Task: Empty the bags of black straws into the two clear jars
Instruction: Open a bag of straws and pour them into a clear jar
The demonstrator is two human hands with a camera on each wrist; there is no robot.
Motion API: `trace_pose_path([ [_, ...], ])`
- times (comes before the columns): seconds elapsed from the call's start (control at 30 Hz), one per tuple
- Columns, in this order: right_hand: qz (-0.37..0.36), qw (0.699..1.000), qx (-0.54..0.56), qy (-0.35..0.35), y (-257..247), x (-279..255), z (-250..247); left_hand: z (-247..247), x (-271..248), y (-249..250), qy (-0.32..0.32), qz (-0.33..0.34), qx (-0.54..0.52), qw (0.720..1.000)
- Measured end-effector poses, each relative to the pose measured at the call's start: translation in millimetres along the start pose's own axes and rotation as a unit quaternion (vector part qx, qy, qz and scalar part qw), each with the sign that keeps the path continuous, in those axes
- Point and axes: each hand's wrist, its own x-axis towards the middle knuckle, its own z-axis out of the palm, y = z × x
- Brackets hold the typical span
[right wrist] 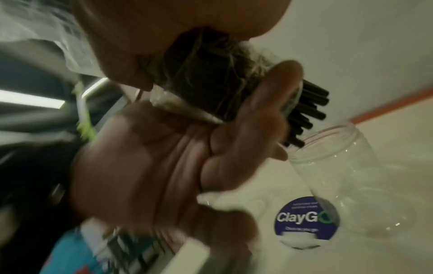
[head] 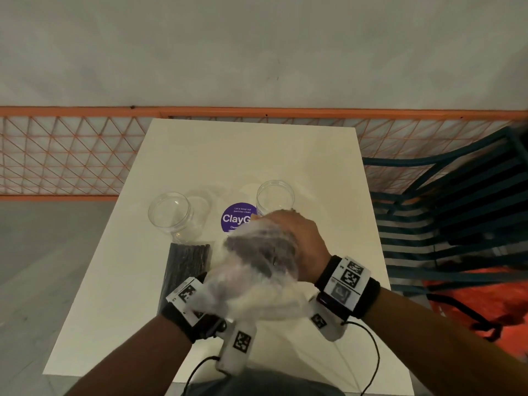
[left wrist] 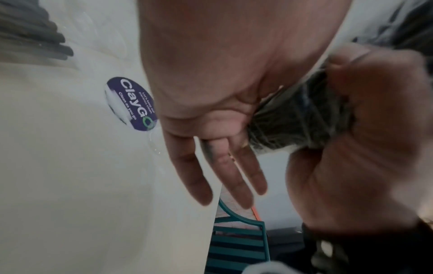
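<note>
Poking from the bag [head: 257,261] in the right hand's [head: 297,241] grip, black straws [right wrist: 309,115] overhang the right jar [head: 275,195].

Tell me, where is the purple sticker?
In the head view, the purple sticker is stuck on the white table, between the two clear jars.

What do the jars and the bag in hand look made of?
Jars: probably clear rigid plastic, glossy; see-through walls, threaded neck, though glass isn't ruled out. Bag: thin, cloudy plastic film, crinkled, with dark straws showing through and poking out.
</note>
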Motion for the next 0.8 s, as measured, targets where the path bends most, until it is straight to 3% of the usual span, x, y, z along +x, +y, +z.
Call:
trace_pose_path([
  [0.1, 0.18, 0.957, 0.198, 0.113, -8, 19, -10, 31, -68, 69, -0.024, 0.03, 0.034, 0.999],
  [0.13, 0.202, 0.948, 0.206, 0.136, -9, 26, -13, 43, -87, 92, -0.025, 0.021, 0.046, 0.998],
  [0.17, 0.21, 0.943, 0.209, 0.153, -9, 33, -15, 36, -80, 90, -0.024, 0.059, 0.051, 0.997],
  [0.3, 0.264, 0.884, 0.295, 0.25, -5, 64, -28, 31, -70, 92, 0.115, 0.104, 0.023, 0.988],
  [0.4, 0.272, 0.845, 0.336, 0.316, 11, 91, -42, 17, -73, 90, 0.145, 0.126, 0.027, 0.981],
  [0.5, 0.284, 0.829, 0.34, 0.343, 29, 114, -45, -6, -77, 67, 0.136, 0.126, 0.144, 0.972],
  [0.63, 0.333, 0.821, 0.317, 0.338, 58, 124, -25, -39, -92, 12, 0.119, 0.092, 0.357, 0.922],
  [0.8, 0.406, 0.817, 0.259, 0.317, 92, 111, -1, -63, -117, -33, 0.131, 0.022, 0.356, 0.925],
])
